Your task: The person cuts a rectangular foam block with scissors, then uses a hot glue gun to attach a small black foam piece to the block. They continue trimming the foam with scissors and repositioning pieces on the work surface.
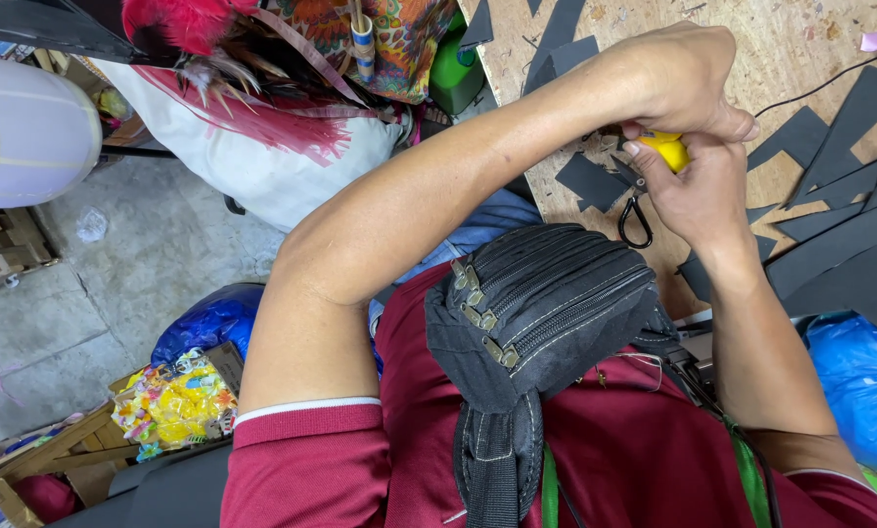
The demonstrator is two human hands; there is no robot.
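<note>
Both hands meet over the wooden tabletop [810,39]: the left hand [678,78] has its grip curled from above onto a small yellow tool [669,149], and the right hand [697,191] has its grip clamped on the same tool from below. A black loop [635,221] hangs just under the hands, with black sheet scraps [830,244] scattered around on the tabletop. A black zip pouch [536,313] sits on the red shirt [614,460] at the chest, near the hands.
</note>
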